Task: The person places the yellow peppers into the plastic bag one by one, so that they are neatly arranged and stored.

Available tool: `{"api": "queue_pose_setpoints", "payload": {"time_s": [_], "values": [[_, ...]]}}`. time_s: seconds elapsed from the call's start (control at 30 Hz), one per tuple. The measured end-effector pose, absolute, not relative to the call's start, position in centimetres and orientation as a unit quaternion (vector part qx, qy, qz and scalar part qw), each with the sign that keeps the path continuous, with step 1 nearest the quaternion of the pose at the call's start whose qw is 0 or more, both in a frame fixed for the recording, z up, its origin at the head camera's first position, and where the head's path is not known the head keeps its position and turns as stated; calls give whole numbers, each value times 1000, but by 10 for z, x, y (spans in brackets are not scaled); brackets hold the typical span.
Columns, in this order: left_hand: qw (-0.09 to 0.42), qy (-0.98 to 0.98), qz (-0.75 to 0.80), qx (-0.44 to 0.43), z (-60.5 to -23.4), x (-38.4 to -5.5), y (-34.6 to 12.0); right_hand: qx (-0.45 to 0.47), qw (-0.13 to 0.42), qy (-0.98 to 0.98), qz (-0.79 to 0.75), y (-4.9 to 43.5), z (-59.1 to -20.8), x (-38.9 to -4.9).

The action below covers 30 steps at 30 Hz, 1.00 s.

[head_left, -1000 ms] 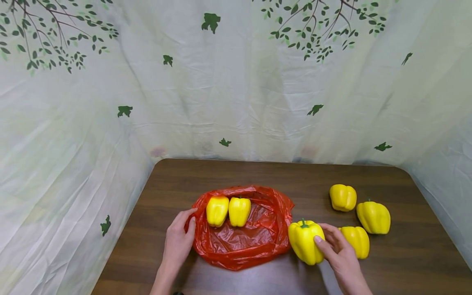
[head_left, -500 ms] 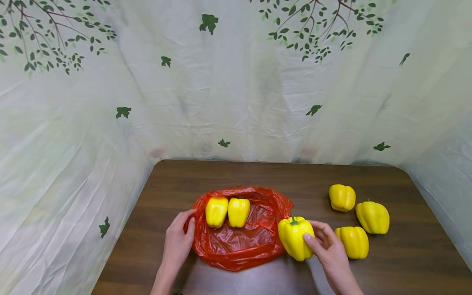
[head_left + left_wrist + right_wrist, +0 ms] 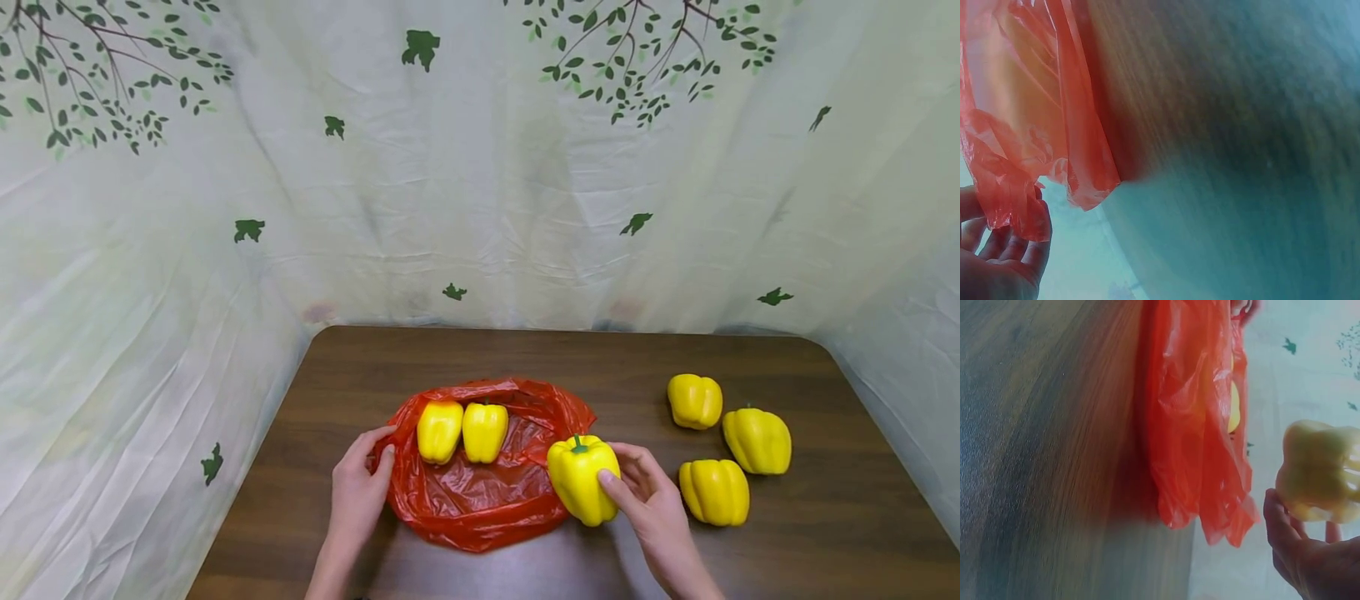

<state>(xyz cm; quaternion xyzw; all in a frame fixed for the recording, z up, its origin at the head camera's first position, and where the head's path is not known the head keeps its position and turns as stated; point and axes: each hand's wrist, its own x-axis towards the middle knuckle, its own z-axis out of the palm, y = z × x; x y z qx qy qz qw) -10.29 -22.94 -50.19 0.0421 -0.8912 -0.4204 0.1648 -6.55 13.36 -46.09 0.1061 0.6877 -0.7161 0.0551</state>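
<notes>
A red plastic bag (image 3: 480, 533) lies with its mouth open on the table, two yellow bell peppers (image 3: 484, 433) inside toward its back left. My left hand (image 3: 358, 487) pinches the bag's left rim between thumb and fingers; in the left wrist view the red film (image 3: 1016, 206) hangs among the fingers. With thumb and fingertips my right hand (image 3: 652, 504) grips another yellow bell pepper (image 3: 581, 482), its green stem upward, which overlaps the bag's right rim in the head view. Seen from the right wrist, this held pepper (image 3: 1319, 469) is raised beside the bag (image 3: 1191, 425).
Three more yellow bell peppers rest at the table's right: one at the back (image 3: 695, 401), one farther right (image 3: 757, 442) and one nearer (image 3: 715, 492). Behind the brown table (image 3: 600, 358) hangs a pale curtain (image 3: 480, 167) printed with leaves.
My right hand has carried its pepper leftward, from beside the bag to over its right rim. The left hand keeps its hold on the bag.
</notes>
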Motion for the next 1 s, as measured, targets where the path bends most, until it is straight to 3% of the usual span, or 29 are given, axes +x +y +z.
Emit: {"api": "queue_pose_setpoints", "payload": {"time_s": [0.43, 1.0], "values": [[177, -887, -424, 45, -502, -102, -228, 71, 21, 661, -747, 113, -460, -71], [160, -884, -437, 49, -503, -103, -228, 88, 17, 647, -757, 92, -457, -79]]}}
